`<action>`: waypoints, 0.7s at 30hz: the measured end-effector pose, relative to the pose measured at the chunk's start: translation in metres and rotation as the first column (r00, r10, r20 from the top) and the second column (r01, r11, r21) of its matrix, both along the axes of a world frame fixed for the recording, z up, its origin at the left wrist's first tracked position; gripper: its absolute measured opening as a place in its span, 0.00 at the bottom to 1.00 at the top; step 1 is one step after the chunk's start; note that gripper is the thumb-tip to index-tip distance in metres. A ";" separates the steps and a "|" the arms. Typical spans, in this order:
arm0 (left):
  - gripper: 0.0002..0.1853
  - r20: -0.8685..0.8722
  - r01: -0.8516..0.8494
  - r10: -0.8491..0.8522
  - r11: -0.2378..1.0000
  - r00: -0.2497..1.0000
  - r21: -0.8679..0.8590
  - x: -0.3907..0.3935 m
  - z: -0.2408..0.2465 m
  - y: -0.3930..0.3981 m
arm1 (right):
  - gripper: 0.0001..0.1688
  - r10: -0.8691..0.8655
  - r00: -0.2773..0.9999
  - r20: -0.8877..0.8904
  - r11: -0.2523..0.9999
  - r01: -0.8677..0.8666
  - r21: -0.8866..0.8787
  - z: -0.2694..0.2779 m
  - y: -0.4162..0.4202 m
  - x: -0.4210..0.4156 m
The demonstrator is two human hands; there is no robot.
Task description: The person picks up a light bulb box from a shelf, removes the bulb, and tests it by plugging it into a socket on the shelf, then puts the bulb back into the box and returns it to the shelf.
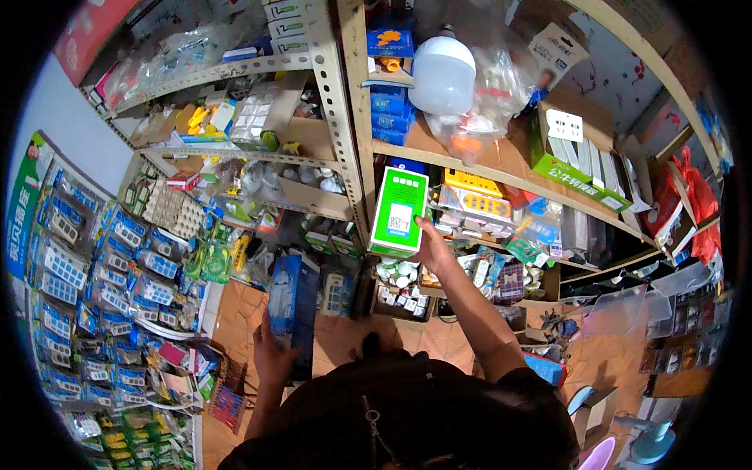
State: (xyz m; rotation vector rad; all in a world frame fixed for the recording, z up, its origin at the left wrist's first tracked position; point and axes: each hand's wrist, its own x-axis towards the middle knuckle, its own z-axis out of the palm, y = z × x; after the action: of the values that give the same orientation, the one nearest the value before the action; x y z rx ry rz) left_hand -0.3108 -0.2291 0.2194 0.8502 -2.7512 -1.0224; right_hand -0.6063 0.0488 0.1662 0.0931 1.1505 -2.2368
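Note:
My right hand (433, 248) grips the lower right edge of a green and white cardboard box (400, 202) that bears a printed code. That box is held up in front of the wooden shelf's post. Lower and to the left, my left hand (273, 352) is at the side of a tall blue box (292, 305) with a picture on its face. The fingers lie along its left edge and the thumb reaches across its lower front. Whether the blue box also rests on something below is hidden.
A wooden shelf (499, 167) holds a large light bulb (445, 76) and a green box of socket strips (578, 164). Metal shelves (235, 154) with loose goods stand at the left. Packaged sockets (64, 270) hang on a rack. Open cartons (405, 308) stand below the wooden shelf.

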 end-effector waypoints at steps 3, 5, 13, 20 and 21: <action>0.57 0.015 -0.006 0.006 0.999 1.000 0.050 -0.003 -0.001 -0.008 | 0.38 -0.072 0.997 -0.015 0.997 0.072 -0.003 -0.003 -0.014 -0.021; 0.57 0.019 0.014 -0.015 0.999 1.000 0.052 -0.006 -0.002 -0.012 | 0.37 -0.147 0.987 0.062 0.988 0.144 0.052 -0.010 -0.019 -0.030; 0.57 0.078 0.128 -0.127 0.992 0.989 0.000 -0.015 0.001 -0.014 | 0.30 -0.324 0.944 0.057 0.945 0.326 -0.028 -0.026 -0.033 -0.052; 0.57 0.022 0.286 -0.288 0.956 0.958 0.066 -0.017 -0.001 -0.022 | 0.53 -0.300 0.954 -0.004 0.934 0.294 0.201 -0.041 -0.033 -0.019; 0.58 0.019 0.310 -0.312 0.949 0.950 0.055 -0.018 -0.001 -0.023 | 0.53 -0.275 0.961 -0.037 0.951 0.278 0.139 -0.045 -0.032 -0.021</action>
State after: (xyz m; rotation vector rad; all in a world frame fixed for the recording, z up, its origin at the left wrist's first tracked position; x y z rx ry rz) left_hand -0.3284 -0.2516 0.2180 0.4429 -2.9577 -1.1398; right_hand -0.6277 0.0164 0.1210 0.3123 1.3790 -2.3962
